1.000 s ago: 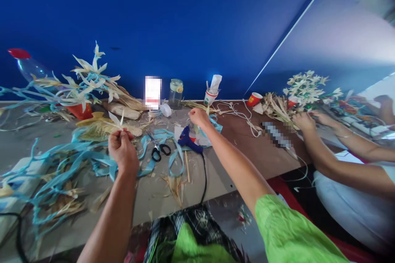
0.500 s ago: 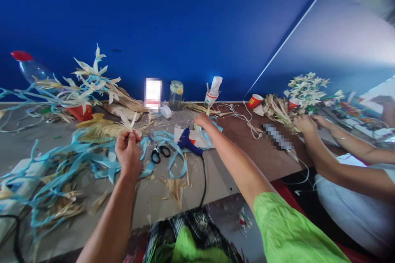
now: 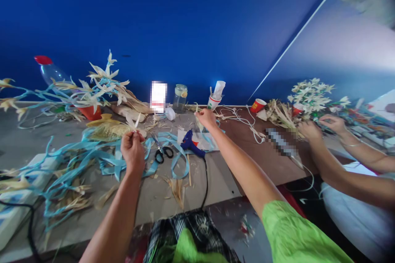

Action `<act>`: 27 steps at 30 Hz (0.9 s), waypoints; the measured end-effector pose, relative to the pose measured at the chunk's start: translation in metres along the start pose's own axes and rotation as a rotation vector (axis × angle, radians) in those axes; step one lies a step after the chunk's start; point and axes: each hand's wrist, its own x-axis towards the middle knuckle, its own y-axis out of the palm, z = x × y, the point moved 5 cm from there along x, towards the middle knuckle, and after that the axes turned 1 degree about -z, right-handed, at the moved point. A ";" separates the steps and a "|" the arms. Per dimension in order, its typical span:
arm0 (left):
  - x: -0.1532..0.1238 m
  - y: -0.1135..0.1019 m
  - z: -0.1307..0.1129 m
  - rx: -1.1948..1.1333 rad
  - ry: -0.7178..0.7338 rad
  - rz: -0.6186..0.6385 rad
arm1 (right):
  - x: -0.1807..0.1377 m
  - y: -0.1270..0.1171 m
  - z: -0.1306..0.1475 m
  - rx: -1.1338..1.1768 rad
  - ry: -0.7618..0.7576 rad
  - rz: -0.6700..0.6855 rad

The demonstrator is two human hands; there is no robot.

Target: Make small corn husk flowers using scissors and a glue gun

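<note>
My left hand (image 3: 132, 150) is closed, its fingertips pinching the base of a small pale husk flower (image 3: 133, 121) with pointed petals. Reaching forward across the table, my right hand (image 3: 206, 118) has its fingers pinched on a thin pale husk piece (image 3: 198, 123), partly hidden by the hand. Between and below the hands lies a blue glue gun (image 3: 191, 144) on a white sheet, its black cord trailing toward me. Black-handled scissors (image 3: 163, 154) rest beside it. Light-blue ribbon (image 3: 115, 167) is tangled around and left of my left hand.
At the left, husk flowers on blue stems (image 3: 103, 86) stand in a red cup (image 3: 89, 111). A glass jar (image 3: 180, 96), a paper cup (image 3: 213, 102) and white cables (image 3: 243, 117) sit along the wall. To the right, another person's hands (image 3: 311, 129) work near a power strip (image 3: 280, 141).
My right hand has lifted slightly, bringing the pale husk piece more into view. My left hand still holds the flower. The whole view has shifted a little, so things appear further right.
</note>
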 end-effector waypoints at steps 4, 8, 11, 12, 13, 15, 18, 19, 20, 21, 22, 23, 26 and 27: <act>0.002 -0.004 0.002 0.000 0.028 -0.046 | -0.007 0.009 0.020 -0.058 -0.074 -0.075; -0.001 -0.001 -0.004 0.001 0.076 -0.019 | -0.013 0.020 0.043 -0.008 -0.157 -0.037; -0.009 0.002 -0.013 0.081 0.143 0.012 | -0.020 0.030 0.062 0.105 -0.265 0.059; -0.013 0.003 -0.016 0.155 0.187 0.030 | -0.024 0.034 0.069 0.139 -0.300 0.087; -0.018 0.004 -0.020 0.235 0.244 0.051 | -0.027 0.039 0.076 0.169 -0.338 0.122; -0.031 0.011 -0.026 0.363 0.379 0.158 | -0.036 0.051 0.092 0.225 -0.431 0.236; -0.052 0.025 -0.029 0.419 0.523 0.416 | -0.051 0.070 0.119 0.290 -0.570 0.441; -0.057 0.028 -0.030 0.406 0.567 0.464 | -0.055 0.075 0.127 0.303 -0.602 0.490; -0.062 0.030 -0.032 0.389 0.609 0.502 | -0.058 0.080 0.135 0.313 -0.628 0.523; -0.064 0.030 -0.033 0.376 0.635 0.502 | -0.061 0.084 0.143 0.319 -0.647 0.540; -0.065 0.030 -0.035 0.368 0.651 0.494 | -0.062 0.088 0.150 0.325 -0.659 0.543; -0.065 0.029 -0.036 0.359 0.661 0.475 | -0.063 0.092 0.156 0.330 -0.668 0.544; -0.063 0.027 -0.039 0.346 0.672 0.433 | -0.067 0.106 0.170 0.333 -0.680 0.546; -0.063 0.027 -0.040 0.347 0.673 0.434 | -0.070 0.111 0.174 0.331 -0.691 0.550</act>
